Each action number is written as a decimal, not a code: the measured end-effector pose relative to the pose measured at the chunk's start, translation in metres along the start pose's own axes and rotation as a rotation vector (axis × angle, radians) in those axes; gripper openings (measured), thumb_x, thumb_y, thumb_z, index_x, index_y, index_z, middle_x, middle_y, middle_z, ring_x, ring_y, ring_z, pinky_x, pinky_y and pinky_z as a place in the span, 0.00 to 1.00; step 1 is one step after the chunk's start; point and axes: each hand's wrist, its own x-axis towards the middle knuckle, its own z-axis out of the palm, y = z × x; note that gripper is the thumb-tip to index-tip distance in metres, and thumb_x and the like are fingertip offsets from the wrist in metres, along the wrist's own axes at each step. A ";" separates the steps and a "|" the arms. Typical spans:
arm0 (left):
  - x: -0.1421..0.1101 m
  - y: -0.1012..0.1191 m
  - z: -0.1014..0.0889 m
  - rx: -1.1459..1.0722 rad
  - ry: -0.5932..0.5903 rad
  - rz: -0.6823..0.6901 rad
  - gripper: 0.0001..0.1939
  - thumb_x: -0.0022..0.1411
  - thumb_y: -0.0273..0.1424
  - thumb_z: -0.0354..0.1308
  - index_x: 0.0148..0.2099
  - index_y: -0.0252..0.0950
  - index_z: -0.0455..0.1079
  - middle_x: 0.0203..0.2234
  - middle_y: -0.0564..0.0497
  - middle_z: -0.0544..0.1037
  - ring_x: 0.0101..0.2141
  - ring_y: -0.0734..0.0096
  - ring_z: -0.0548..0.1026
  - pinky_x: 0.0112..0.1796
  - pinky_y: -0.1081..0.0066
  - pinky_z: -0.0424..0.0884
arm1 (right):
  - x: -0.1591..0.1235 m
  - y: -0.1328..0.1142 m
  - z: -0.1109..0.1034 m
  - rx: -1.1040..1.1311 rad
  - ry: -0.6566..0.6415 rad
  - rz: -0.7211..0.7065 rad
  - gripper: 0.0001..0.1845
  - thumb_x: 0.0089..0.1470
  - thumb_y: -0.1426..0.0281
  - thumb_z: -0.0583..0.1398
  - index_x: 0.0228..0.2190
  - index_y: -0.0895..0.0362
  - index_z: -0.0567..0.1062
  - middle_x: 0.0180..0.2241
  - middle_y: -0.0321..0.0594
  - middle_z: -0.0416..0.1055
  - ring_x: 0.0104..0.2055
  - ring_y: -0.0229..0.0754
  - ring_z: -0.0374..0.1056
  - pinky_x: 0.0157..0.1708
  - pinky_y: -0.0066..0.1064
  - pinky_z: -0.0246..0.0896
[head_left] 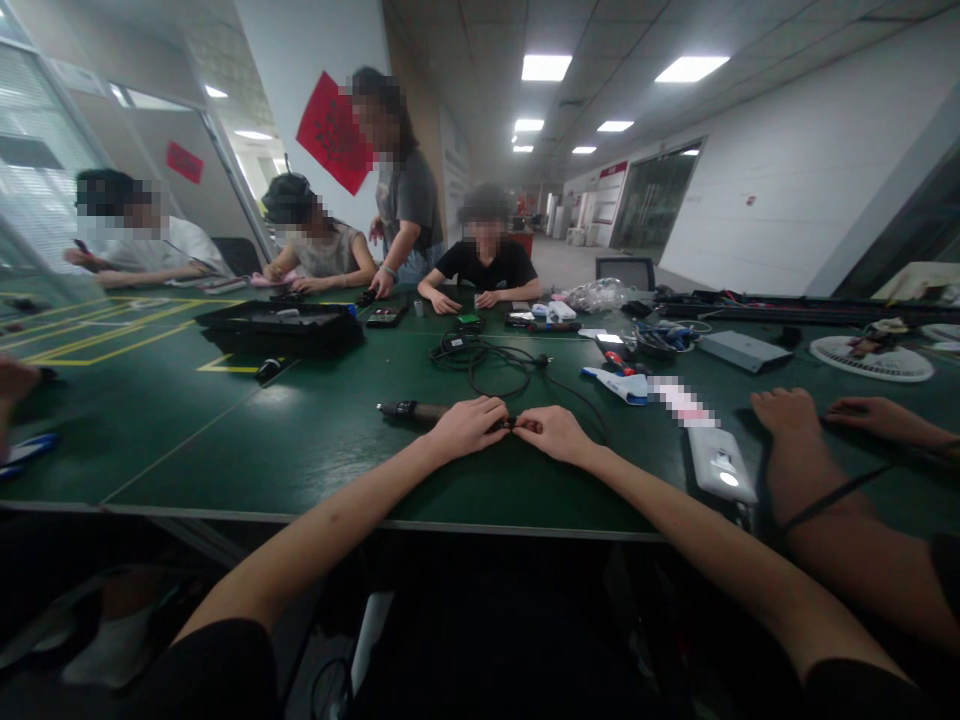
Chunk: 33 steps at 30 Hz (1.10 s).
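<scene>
Resting on the green table (315, 440), a black tray (281, 335) sits beyond the tool (409, 410), whose near end meets the left hand (469, 425). That hand is closed to a narrow pinch on a small dark part (511, 424), which lies between both hands, near the table's front edge. The right hand (559, 432) pinches its other side, fingers drawn in. Handling is under way; how much is done or left, I can't tell. Rightward lies a glove (634, 387).
</scene>
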 end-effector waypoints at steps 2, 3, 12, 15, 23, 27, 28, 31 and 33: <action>0.000 0.000 -0.001 -0.002 -0.013 0.042 0.10 0.74 0.36 0.56 0.54 0.41 0.68 0.50 0.47 0.76 0.50 0.61 0.75 0.50 0.64 0.73 | 0.000 0.000 0.000 -0.001 -0.001 0.003 0.09 0.64 0.63 0.64 0.38 0.53 0.83 0.31 0.37 0.78 0.32 0.39 0.70 0.32 0.28 0.55; 0.000 0.000 -0.002 -0.002 -0.018 0.055 0.10 0.74 0.35 0.55 0.54 0.41 0.68 0.51 0.47 0.76 0.51 0.62 0.75 0.50 0.64 0.73 | 0.000 0.000 0.000 0.000 -0.002 0.000 0.09 0.64 0.62 0.64 0.38 0.53 0.83 0.32 0.37 0.79 0.32 0.39 0.70 0.32 0.28 0.55; -0.001 0.000 -0.004 0.006 -0.026 0.055 0.10 0.74 0.35 0.55 0.54 0.40 0.68 0.52 0.46 0.76 0.51 0.61 0.75 0.50 0.64 0.73 | 0.000 0.000 -0.001 0.004 -0.009 -0.012 0.09 0.65 0.62 0.63 0.39 0.53 0.83 0.32 0.37 0.79 0.32 0.39 0.70 0.33 0.29 0.55; -0.001 0.000 -0.004 0.014 -0.024 0.055 0.09 0.75 0.34 0.53 0.53 0.40 0.69 0.52 0.46 0.76 0.51 0.62 0.75 0.50 0.64 0.73 | 0.000 0.000 0.000 0.000 -0.007 -0.016 0.09 0.64 0.62 0.63 0.39 0.53 0.83 0.32 0.37 0.79 0.32 0.39 0.70 0.33 0.29 0.55; -0.001 0.000 -0.003 -0.002 -0.022 0.078 0.12 0.74 0.34 0.55 0.56 0.40 0.68 0.53 0.46 0.75 0.52 0.61 0.75 0.50 0.64 0.73 | 0.000 0.001 0.002 -0.013 0.007 -0.015 0.09 0.64 0.62 0.64 0.38 0.52 0.83 0.32 0.37 0.79 0.32 0.39 0.70 0.33 0.28 0.54; -0.001 0.000 -0.004 0.005 -0.002 0.036 0.09 0.75 0.36 0.54 0.53 0.40 0.69 0.51 0.46 0.75 0.51 0.61 0.75 0.49 0.64 0.74 | 0.000 0.002 0.002 -0.008 0.008 -0.018 0.09 0.64 0.62 0.63 0.39 0.52 0.83 0.32 0.37 0.79 0.32 0.39 0.70 0.33 0.28 0.55; -0.001 0.000 -0.005 0.004 0.000 0.033 0.10 0.75 0.37 0.54 0.54 0.40 0.69 0.51 0.46 0.75 0.51 0.61 0.75 0.49 0.64 0.74 | 0.000 0.002 0.001 -0.007 0.006 -0.018 0.09 0.64 0.62 0.63 0.38 0.52 0.83 0.32 0.37 0.79 0.32 0.39 0.70 0.33 0.28 0.55; -0.001 0.001 -0.006 0.002 -0.012 0.077 0.12 0.74 0.36 0.55 0.56 0.40 0.68 0.53 0.46 0.75 0.53 0.61 0.74 0.51 0.63 0.74 | 0.000 0.001 0.001 -0.003 0.000 -0.021 0.09 0.64 0.63 0.63 0.38 0.52 0.83 0.32 0.37 0.79 0.32 0.39 0.70 0.32 0.29 0.55; -0.001 0.001 -0.006 0.009 -0.015 0.083 0.10 0.75 0.33 0.53 0.55 0.40 0.68 0.54 0.46 0.74 0.54 0.61 0.73 0.51 0.64 0.74 | 0.000 0.001 0.001 -0.002 0.003 -0.024 0.09 0.65 0.62 0.63 0.38 0.53 0.82 0.32 0.37 0.79 0.32 0.39 0.70 0.33 0.29 0.55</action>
